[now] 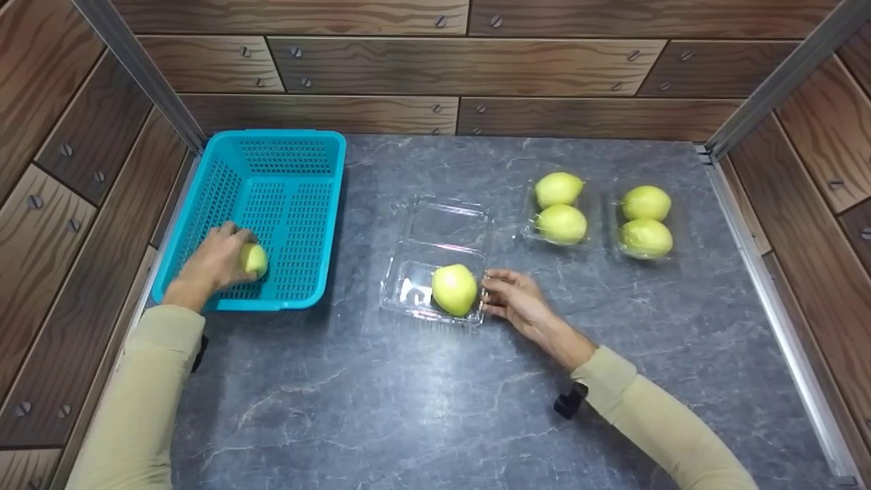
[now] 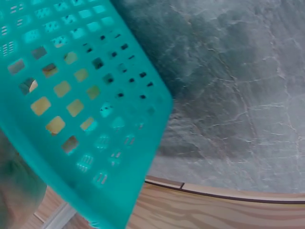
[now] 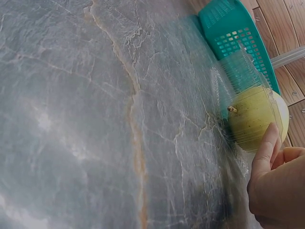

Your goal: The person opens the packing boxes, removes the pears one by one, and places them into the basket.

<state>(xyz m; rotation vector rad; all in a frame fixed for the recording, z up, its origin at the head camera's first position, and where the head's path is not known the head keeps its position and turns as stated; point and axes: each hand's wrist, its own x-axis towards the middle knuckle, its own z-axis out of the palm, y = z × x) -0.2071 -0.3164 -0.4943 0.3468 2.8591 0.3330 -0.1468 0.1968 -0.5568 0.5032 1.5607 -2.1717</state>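
My left hand (image 1: 219,260) reaches over the near left side of a turquoise basket (image 1: 321,272) and grips a yellow-green pear (image 1: 256,259). In the left wrist view, the slotted wall of the basket (image 2: 136,167) covers most of that grip. An open clear plastic clamshell box (image 1: 401,299) lies mid-table, with one pear (image 1: 454,290) on the right side of its near half. My right hand (image 1: 520,303) touches the box's right edge with extended fingers. In the right wrist view, a fingertip (image 3: 271,131) lies at the clear wall in front of the pear (image 3: 252,117).
Two clear boxes, each with two pears, stand at the right: one box of pears (image 1: 562,224) nearer the middle, another (image 1: 646,238) farther right. Wood-patterned panels (image 1: 381,64) and metal rails (image 1: 782,327) border the grey marbled table (image 1: 381,408).
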